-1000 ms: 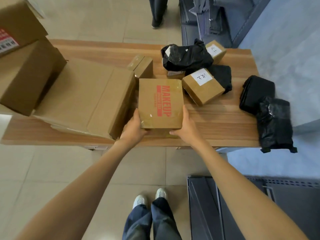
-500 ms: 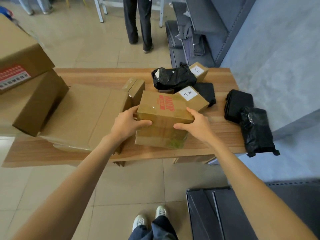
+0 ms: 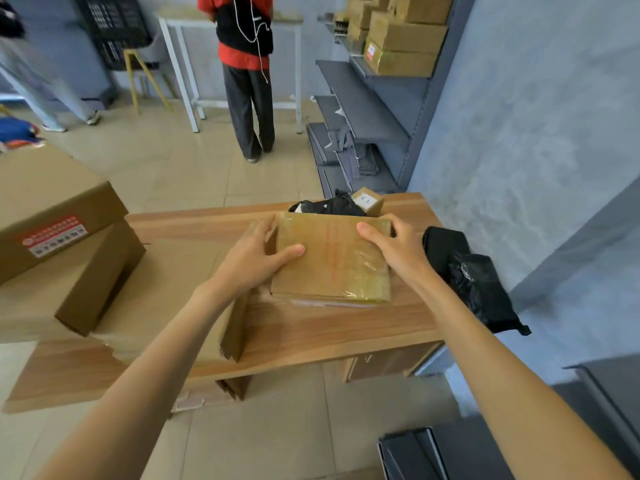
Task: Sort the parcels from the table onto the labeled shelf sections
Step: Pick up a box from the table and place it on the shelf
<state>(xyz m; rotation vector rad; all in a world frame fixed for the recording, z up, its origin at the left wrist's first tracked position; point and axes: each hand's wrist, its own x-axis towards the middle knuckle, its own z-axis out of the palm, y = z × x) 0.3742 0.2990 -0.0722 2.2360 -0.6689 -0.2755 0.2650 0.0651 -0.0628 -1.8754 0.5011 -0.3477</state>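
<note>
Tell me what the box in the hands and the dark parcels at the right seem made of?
Held box: brown cardboard, apparently wrapped in glossy clear tape, judging by the shine and wrinkles. Dark parcels: likely thin black plastic bags; crinkled, with highlights.

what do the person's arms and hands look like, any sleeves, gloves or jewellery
Both forearms are bare right down to the frame edge, with no sleeve in view. The left hand and the right hand wear no gloves, and no watch, wristband or ring shows on either one.
</note>
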